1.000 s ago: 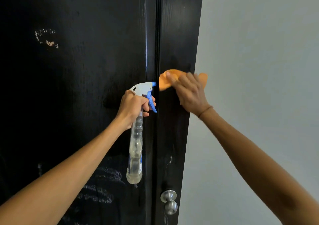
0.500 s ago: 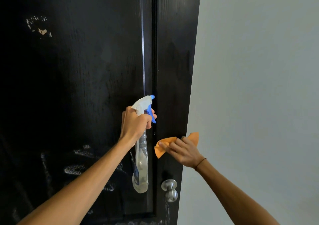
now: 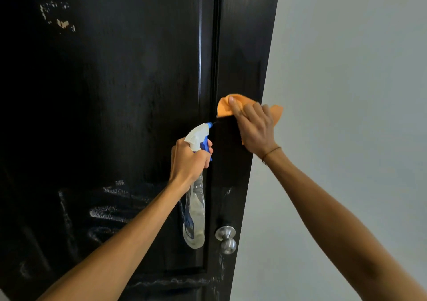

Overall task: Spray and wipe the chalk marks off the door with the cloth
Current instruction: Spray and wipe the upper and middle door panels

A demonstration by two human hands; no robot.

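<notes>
Head view shows the black panelled door (image 3: 129,97) filling the frame from nine o'clock to past twelve, its free edge running down beside the pale wall (image 3: 346,92) at three o'clock. Chalk marks (image 3: 108,213) still smear the lower panel around seven o'clock, and a small pale patch, scuff or chalk I cannot tell, sits at ten o'clock, so the job looks far from finished; missing those low smears is the plainest risk, since both hands work well above them.

The right hand (image 3: 255,128) presses the orange cloth (image 3: 227,105) against the door's edge stile just past centre, fingers curled over it and pinning it flat. Part of the cloth hangs off past the door edge; a loose hold there could let it slip.

The left hand (image 3: 188,159) grips the neck of the clear spray bottle (image 3: 195,217), fingers wrapped round it and over the blue trigger, nozzle aimed at one o'clock toward the cloth hand. A squeeze now would likely wet the knuckles rather than chalk. Runoff could trickle down onto the steel door knob (image 3: 226,238) at six o'clock, just beside the bottle's base.
</notes>
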